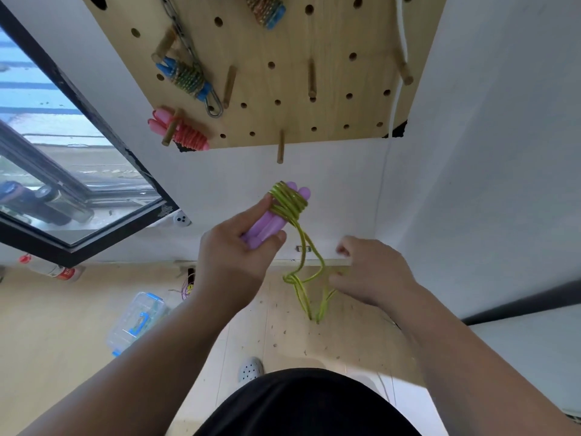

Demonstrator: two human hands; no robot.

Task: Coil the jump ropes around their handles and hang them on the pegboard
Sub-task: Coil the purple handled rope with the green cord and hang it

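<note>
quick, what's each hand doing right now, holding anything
Left hand: closed on the purple handles, green rope partly coiled on them.
Right hand: fingers curled at the loose green rope; grip cannot be told.

The pegboard (pixel 339 36) is cut off by the top edge, along with one coiled rope (pixel 265 9). The right hand (pixel 374 272) is motion-blurred, hiding its grip on the green rope (pixel 309 278).

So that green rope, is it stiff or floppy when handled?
Probably floppy: the green rope droops in loose loops below the purple handles. Yet it seems slightly springy, since its coils hold rounded turns. Likely light.
</note>
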